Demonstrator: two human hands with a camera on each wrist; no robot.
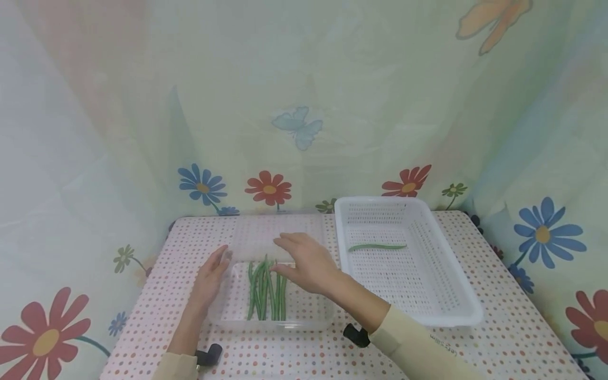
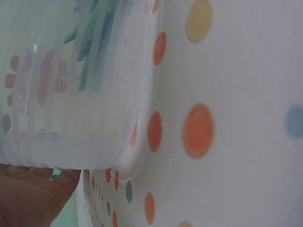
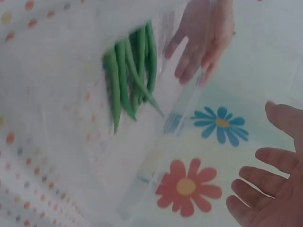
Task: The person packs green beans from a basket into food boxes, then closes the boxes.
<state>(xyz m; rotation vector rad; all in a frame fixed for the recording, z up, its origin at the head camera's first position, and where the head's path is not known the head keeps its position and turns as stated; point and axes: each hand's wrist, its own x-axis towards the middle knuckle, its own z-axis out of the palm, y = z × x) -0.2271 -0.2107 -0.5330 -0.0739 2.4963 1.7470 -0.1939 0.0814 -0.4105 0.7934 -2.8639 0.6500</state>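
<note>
A clear plastic container (image 1: 309, 323) stands on the table with several green beans (image 1: 282, 301) lying lengthwise in it. My left hand (image 1: 209, 277) is at the container's left side, its fingers loosely extended along the wall. Over the right part of the container hovers my right hand (image 1: 306, 261), fingers spread and nothing in its grasp. In the right wrist view, the right hand's fingers (image 3: 265, 182) are apart from the beans (image 3: 135, 71). One more green bean (image 1: 377, 246) lies across the white perforated basket (image 1: 451, 264) on the right.
Behind the container lies a clear, lid-like plastic panel (image 1: 256, 235). A dotted cloth (image 1: 157, 316) covers the table. A flowered curtain (image 1: 304, 158) hangs at the back and both sides. Each wrist wears a small black camera (image 1: 356, 335).
</note>
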